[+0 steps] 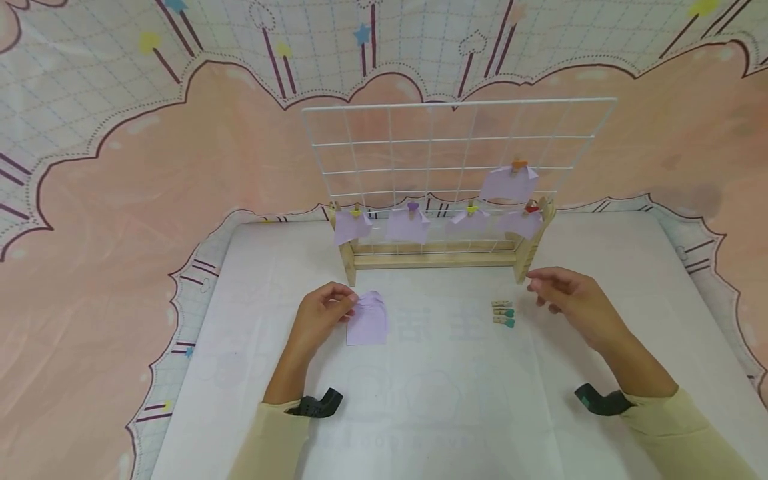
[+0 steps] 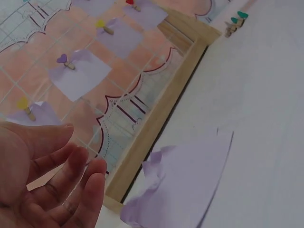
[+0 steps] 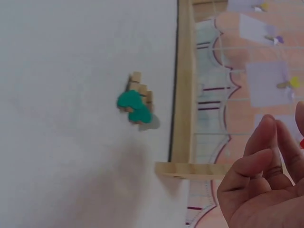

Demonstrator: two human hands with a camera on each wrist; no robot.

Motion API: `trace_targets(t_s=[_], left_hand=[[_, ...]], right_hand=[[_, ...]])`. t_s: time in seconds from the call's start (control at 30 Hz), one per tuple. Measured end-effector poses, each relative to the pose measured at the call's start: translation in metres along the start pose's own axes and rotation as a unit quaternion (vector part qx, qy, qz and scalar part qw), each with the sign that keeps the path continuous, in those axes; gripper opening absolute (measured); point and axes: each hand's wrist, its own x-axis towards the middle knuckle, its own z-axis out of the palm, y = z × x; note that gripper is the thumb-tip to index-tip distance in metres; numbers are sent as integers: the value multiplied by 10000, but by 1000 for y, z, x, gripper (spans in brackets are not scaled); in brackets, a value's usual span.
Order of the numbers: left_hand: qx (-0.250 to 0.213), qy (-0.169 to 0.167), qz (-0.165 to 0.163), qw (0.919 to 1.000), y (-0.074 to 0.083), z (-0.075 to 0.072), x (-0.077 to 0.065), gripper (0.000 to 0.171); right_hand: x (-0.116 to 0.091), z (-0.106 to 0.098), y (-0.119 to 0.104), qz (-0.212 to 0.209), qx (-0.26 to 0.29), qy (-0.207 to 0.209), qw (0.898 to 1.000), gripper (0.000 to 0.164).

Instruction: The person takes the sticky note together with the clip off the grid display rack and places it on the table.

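My left hand (image 1: pixel 324 313) is beside a small stack of purple paper sheets (image 1: pixel 367 323), its fingertips right at the upper left edge. In the left wrist view the fingers (image 2: pixel 90 190) are loosely bent with nothing between them, and the sheets (image 2: pixel 180 180) have crumpled top edges. My right hand (image 1: pixel 570 300) hovers right of some small wooden clothespins (image 1: pixel 503 313), holding nothing. Up close in the right wrist view, green hearts (image 3: pixel 129 99) decorate these pins, and the right fingers (image 3: pixel 259 135) are loosely bent, apart from them.
Behind the hands stands a white wire grid (image 1: pixel 429 140) in a wooden base (image 1: pixel 432 259). Several purple papers (image 1: pixel 509 183) hang on it by clothespins with coloured tops, such as an orange one (image 1: pixel 519 165). A white sheet (image 1: pixel 444 387) covers the table. Patterned cloth (image 1: pixel 120 267) surrounds it.
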Motion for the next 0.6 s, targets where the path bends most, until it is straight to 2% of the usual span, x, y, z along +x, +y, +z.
trace_targets(t_s=[0.3, 0.47, 0.6], left_hand=[[129, -235, 354, 9990, 21, 5, 3, 24], [139, -409, 549, 9976, 35, 11, 7, 23], [53, -552, 701, 9960, 48, 18, 11, 20]], right_hand=[[4, -12, -31, -406, -303, 374, 9980, 41], [6, -20, -48, -763, -468, 659, 9938, 36], [10, -24, -59, -883, -456, 868, 9913, 35]])
